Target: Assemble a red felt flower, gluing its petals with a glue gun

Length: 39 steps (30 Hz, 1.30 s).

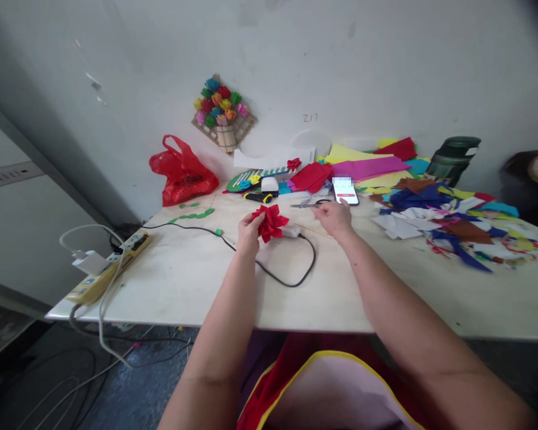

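My left hand pinches a red paper flower with pointed petals, held above the table. Fingers closed, my right hand grips the scissors by their handles, the blades pointing left toward the flower. Just beyond that hand lies a phone with its screen lit. Behind and below the flower, a white device is partly hidden, and a black cord loops from it across the tabletop.
Paper scraps heap at the right, beside a dark green bottle. Coloured sheets lie along the wall. A yellow-black tool, a red plastic bag and a power strip are farther left. A flower decoration hangs above.
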{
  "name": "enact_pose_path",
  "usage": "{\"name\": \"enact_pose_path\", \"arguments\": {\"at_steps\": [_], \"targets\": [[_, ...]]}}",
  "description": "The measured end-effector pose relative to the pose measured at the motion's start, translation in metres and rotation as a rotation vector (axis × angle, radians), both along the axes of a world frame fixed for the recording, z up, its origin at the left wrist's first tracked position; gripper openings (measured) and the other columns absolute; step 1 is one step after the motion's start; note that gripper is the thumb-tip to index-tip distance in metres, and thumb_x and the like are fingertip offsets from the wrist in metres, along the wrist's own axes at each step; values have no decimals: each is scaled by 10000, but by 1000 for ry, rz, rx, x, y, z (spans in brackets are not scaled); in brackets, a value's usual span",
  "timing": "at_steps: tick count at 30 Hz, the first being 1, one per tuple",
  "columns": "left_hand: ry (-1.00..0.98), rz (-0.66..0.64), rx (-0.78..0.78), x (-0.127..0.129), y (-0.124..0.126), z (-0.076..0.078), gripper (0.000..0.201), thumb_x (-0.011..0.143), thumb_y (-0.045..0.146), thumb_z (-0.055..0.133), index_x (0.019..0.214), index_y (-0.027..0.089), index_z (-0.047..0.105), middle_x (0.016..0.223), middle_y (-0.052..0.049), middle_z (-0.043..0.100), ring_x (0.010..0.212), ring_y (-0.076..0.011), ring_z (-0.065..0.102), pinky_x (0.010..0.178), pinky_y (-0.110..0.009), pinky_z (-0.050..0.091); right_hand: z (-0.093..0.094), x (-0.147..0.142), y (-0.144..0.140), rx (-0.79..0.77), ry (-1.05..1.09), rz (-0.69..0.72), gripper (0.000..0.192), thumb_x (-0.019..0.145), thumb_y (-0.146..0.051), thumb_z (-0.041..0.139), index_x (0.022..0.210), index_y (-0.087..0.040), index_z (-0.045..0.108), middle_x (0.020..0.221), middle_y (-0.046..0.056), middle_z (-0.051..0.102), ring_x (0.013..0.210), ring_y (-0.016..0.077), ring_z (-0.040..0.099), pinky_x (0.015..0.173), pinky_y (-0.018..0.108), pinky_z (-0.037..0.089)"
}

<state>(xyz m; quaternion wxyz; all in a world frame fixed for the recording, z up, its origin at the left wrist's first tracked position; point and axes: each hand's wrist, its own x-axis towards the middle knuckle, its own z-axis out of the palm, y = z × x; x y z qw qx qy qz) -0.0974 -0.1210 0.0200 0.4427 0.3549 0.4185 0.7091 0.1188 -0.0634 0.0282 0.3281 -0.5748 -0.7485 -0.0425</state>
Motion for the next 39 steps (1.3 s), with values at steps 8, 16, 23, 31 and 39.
{"name": "enact_pose_path", "arguments": {"at_steps": [8,16,23,31,39], "targets": [[-21,-38,40,3,-1,1,343,501,361,825,638,143,598,580,3,609,526,-104,569,523,-224,450,5,-2,-7,-444,-214,-74,317,838,-335,505,1049,-201,700,1178,115,637,1047,268,608,828,359,477],[-31,-44,29,3,-1,2,356,493,358,825,682,139,617,603,-8,624,543,-117,584,508,-225,448,5,-15,-14,-550,-412,-60,385,736,-119,545,1097,-122,678,1153,178,642,1047,277,621,781,326,485],[-90,-28,57,5,-1,2,418,463,390,849,689,149,593,610,6,620,541,-106,582,518,-224,461,5,-12,-18,-138,-71,-81,296,864,-281,442,937,-158,702,1008,128,689,953,246,624,752,307,441],[-140,72,131,6,6,-1,387,523,371,842,719,156,587,639,17,630,572,-92,592,585,-222,485,5,-49,-44,-153,541,480,236,729,-402,632,762,-172,676,584,3,640,564,136,569,571,243,405],[-150,96,173,12,9,-3,359,526,324,838,718,154,588,642,21,631,589,-89,589,614,-219,475,-14,-75,-46,-329,589,454,176,661,-311,717,800,-209,682,630,-8,683,611,150,622,579,241,453]]}}
